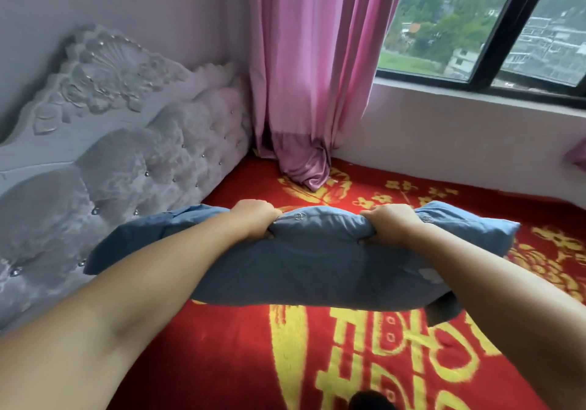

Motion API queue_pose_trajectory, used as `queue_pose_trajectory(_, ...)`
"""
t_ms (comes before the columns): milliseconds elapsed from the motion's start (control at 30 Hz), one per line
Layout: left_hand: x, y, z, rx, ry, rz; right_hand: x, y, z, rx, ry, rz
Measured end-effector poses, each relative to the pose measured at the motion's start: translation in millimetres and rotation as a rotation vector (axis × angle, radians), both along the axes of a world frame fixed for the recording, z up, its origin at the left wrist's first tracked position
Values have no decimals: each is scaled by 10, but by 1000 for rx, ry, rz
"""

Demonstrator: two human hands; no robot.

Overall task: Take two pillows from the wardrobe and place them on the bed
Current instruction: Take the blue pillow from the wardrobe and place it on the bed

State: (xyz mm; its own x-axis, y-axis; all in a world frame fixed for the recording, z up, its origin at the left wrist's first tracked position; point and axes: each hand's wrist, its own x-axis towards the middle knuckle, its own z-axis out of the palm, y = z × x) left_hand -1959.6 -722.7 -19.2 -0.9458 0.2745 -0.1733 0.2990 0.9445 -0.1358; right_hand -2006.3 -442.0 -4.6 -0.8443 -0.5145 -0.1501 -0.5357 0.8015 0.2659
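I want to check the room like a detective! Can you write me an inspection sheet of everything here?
Surface: bed with red and yellow blanket.
Job's things: one blue pillow, held low over the bed; second pillow not seen.
Clutter: nothing seen.
Grips: left hand and right hand each clutch the pillow's far edge.
Cables: nothing seen.
Surroundings: tufted headboard left, pink curtain touching the bed, window right.

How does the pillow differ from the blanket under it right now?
The pillow is plain grey-blue; the blanket is red with yellow patterns. The pillow is puffy and bunched where the left hand and right hand grip its far edge; the blanket lies flat. The pillow spans only part of the blanket. Both are soft fabric.
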Motion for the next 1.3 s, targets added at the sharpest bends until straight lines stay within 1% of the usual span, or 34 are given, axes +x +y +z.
queue_pose_trajectory(167,-600,-79,-64,-28,-73,103,-981,-136,-110,41,11,126)
queue_pose_trajectory(300,-1271,18,-4,15,-129,203,-1895,-108,-178,12,17,230)
queue_pose_trajectory(433,-1886,301,80,6,-178,230,-2622,80,-176,41,-52,248)
queue_pose_trajectory(500,-2092,401,138,12,-158,237,-2866,146,-53,43,-48,264)
queue_pose_trajectory(667,-2377,398,236,53,-86,270,-3226,108,312,74,63,319)
queue_pose_trajectory(800,-2543,270,330,125,-71,280,-3395,-23,560,125,94,322)
queue_pose_trajectory(933,-2733,23,416,184,-70,251,-3493,-262,739,159,115,279)
queue_pose_trajectory(1133,-3017,-722,461,306,-102,192,-3778,-1013,837,166,138,210)
queue_pose_trajectory(1233,-3075,-1161,396,363,-122,232,-3930,-1497,821,142,100,200)
queue_pose_trajectory(1300,-3090,-1406,333,360,-104,268,-4039,-1791,804,130,78,207)
